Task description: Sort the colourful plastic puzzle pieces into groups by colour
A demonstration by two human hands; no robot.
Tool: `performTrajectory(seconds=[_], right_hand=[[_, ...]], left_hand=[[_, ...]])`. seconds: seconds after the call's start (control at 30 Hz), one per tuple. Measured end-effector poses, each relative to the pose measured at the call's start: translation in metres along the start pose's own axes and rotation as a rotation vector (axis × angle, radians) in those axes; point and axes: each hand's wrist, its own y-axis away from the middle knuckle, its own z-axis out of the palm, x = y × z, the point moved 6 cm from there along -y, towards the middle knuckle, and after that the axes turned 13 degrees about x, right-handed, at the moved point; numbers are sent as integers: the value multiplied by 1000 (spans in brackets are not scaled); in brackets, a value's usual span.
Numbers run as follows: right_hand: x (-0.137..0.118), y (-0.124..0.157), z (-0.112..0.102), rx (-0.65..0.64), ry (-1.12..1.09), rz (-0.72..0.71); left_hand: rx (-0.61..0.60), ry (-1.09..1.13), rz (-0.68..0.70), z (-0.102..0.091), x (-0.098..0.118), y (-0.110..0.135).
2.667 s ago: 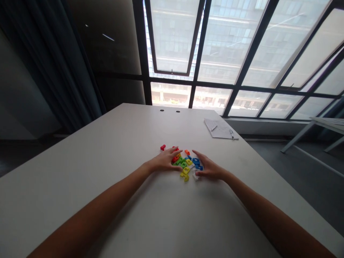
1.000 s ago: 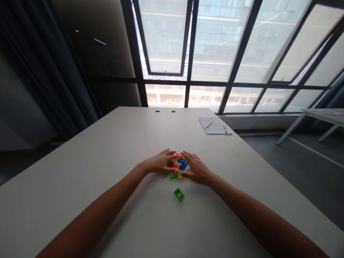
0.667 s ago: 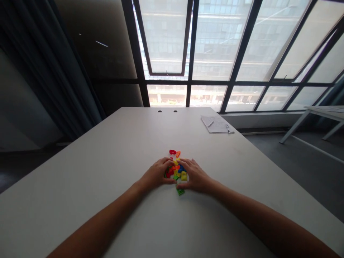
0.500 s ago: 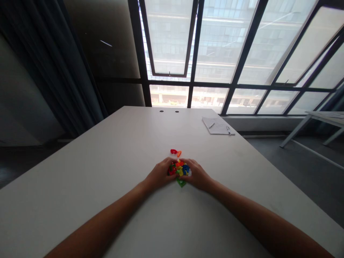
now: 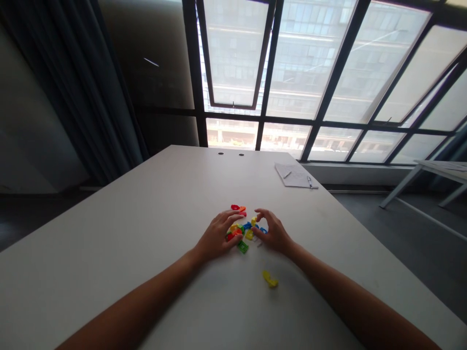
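Several small coloured plastic pieces lie in a loose heap between my hands. My left hand (image 5: 220,234) curves around the left side with fingers apart, close to a red-orange piece (image 5: 234,235). On the other side my right hand (image 5: 272,230) has thumb and fingers spread, beside blue pieces (image 5: 247,225) and a yellow piece (image 5: 249,235). A green piece (image 5: 242,247) with an opening lies just in front of the heap. Nearer to me, a separate yellow piece (image 5: 270,279) rests between my forearms. Beyond my fingertips are a red piece (image 5: 235,207) and an orange piece (image 5: 242,209).
The pieces lie on a long white table (image 5: 175,194). Paper sheets (image 5: 295,175) with pens are near its far right edge. Windows (image 5: 233,53) stand behind, a dark curtain (image 5: 73,87) hangs left, and another white table (image 5: 441,167) is at the right.
My hands have opened and moved apart from the cupped heap. The pieces have spread out, and a yellow one now lies nearer to me. The view has shifted slightly.
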Motion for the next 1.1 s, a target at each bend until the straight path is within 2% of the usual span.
performTrajectory(seconds=[0.1,0.17,0.23,0.3,0.47,0.7,0.8,0.9,0.97,1.03,1.1], right_hand=[[0,2,2,-91,31,3],[-1,6,8,-202,56,9],[-2,11,16,-317,88,14],[-2,15,22,-371,112,14],[-11,12,24,-280,9,-33],[-13,6,14,-103,-77,-16],[-3,7,16,-193,14,30],[6,13,21,-413,121,60],[7,16,24,-510,160,42],[2,17,25,-496,158,3],[-5,16,25,-422,95,-27]], left_hand=[[-124,-82,23,13,2,7],[-183,-125,37,22,2,11],[-196,-135,25,27,1,14],[-193,-112,7,29,0,15],[-156,-50,22,26,6,11],[5,-89,39,6,3,1],[5,-214,-48,6,-11,3],[-91,-252,-162,13,-23,8],[-163,-182,-152,20,-23,11],[-195,-88,-92,24,-16,11],[-189,-20,-40,25,-10,11]])
